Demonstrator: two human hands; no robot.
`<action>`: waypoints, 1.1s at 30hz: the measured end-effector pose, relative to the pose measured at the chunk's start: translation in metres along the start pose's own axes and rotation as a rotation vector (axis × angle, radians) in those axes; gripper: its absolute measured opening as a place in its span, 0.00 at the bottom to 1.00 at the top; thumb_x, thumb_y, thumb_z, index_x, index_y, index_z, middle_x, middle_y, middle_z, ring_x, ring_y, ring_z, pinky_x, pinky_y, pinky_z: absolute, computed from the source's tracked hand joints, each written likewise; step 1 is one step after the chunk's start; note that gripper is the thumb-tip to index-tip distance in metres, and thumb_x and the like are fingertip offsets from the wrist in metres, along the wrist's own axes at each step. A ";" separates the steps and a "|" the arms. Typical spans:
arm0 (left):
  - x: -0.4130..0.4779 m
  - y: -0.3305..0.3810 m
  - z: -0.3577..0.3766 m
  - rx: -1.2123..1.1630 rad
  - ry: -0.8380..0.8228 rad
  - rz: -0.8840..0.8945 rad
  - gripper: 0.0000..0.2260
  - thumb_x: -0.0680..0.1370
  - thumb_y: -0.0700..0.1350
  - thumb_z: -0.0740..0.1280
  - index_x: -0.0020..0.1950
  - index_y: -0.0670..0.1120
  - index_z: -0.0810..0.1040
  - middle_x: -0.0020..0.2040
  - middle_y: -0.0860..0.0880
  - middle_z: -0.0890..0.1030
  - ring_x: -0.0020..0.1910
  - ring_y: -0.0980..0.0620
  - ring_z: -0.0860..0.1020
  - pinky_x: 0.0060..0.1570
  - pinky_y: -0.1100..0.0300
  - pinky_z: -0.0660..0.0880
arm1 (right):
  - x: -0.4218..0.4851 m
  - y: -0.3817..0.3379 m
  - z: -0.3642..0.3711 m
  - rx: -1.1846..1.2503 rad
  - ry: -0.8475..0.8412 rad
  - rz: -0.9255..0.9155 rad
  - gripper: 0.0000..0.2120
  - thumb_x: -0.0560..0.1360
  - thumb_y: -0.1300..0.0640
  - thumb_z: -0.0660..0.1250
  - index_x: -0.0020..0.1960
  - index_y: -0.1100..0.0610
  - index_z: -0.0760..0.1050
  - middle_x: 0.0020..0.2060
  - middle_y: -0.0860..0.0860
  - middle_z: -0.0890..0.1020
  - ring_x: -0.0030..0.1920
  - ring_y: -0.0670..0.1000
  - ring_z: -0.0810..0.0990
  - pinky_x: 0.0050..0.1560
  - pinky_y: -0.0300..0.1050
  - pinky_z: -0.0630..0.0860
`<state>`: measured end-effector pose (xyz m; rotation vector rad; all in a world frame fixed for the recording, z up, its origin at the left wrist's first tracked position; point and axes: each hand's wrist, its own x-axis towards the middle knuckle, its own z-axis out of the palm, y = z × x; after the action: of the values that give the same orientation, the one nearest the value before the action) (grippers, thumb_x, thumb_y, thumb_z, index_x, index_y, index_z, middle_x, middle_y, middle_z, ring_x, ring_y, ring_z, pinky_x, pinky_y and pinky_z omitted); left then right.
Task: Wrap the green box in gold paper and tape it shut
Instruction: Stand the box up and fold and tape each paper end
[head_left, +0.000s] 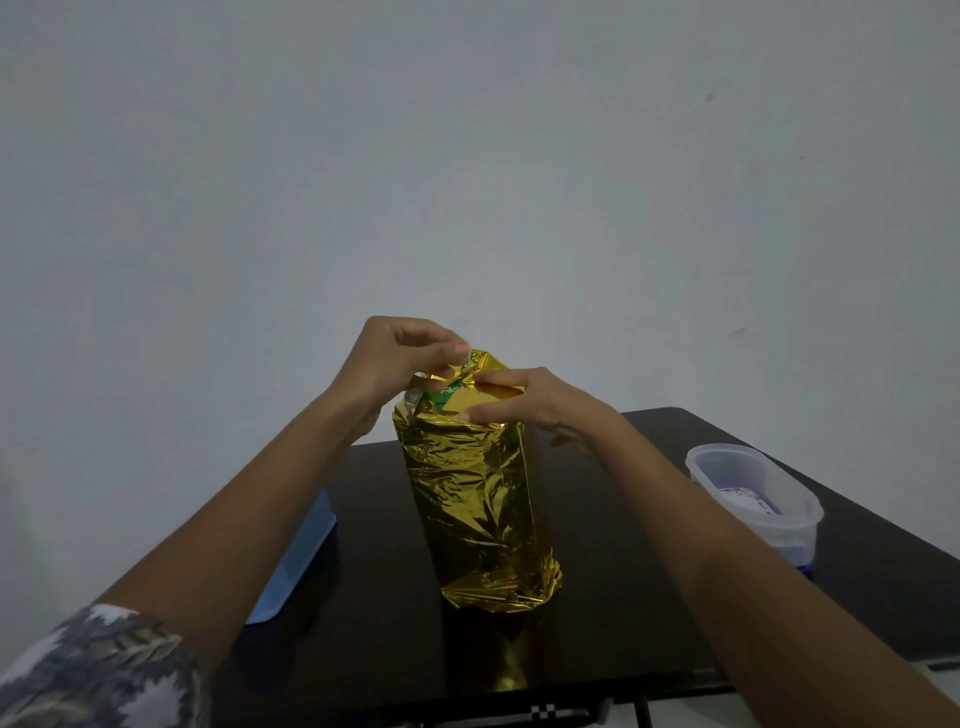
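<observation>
The green box stands upright in the middle of the dark table, wrapped in crinkled gold paper; only a sliver of green shows at its open top. My left hand pinches a gold flap at the top edge. My right hand holds the folded gold paper at the top right, its thumb on the front fold and its fingers behind.
A pale blue lid or tray lies flat at the table's left edge, partly under my left forearm. A clear plastic container with something purple inside sits at the right edge. A bare grey wall is behind.
</observation>
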<state>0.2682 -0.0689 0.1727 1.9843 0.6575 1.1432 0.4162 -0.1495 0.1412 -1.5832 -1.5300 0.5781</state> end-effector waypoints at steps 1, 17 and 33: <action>0.000 -0.002 0.001 0.021 0.016 0.006 0.02 0.71 0.40 0.73 0.42 0.46 0.84 0.37 0.48 0.83 0.34 0.55 0.80 0.39 0.58 0.78 | 0.000 0.000 0.000 -0.002 0.001 0.000 0.32 0.73 0.51 0.70 0.73 0.50 0.63 0.72 0.54 0.63 0.69 0.55 0.64 0.52 0.42 0.63; 0.006 0.011 -0.012 0.228 -0.073 -0.117 0.03 0.69 0.43 0.74 0.41 0.45 0.83 0.44 0.44 0.83 0.42 0.52 0.76 0.38 0.61 0.72 | 0.002 0.003 0.001 -0.031 0.006 -0.030 0.30 0.74 0.51 0.68 0.74 0.50 0.63 0.71 0.54 0.64 0.67 0.54 0.65 0.49 0.40 0.65; 0.001 0.005 -0.002 0.158 -0.034 -0.039 0.02 0.70 0.44 0.74 0.39 0.47 0.84 0.33 0.53 0.83 0.32 0.60 0.77 0.34 0.68 0.74 | 0.013 0.010 0.003 -0.030 0.011 -0.041 0.32 0.71 0.49 0.71 0.73 0.50 0.64 0.71 0.55 0.65 0.68 0.55 0.66 0.57 0.43 0.66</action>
<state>0.2671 -0.0704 0.1785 2.1086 0.7863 1.0599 0.4214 -0.1351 0.1348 -1.5721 -1.5655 0.5247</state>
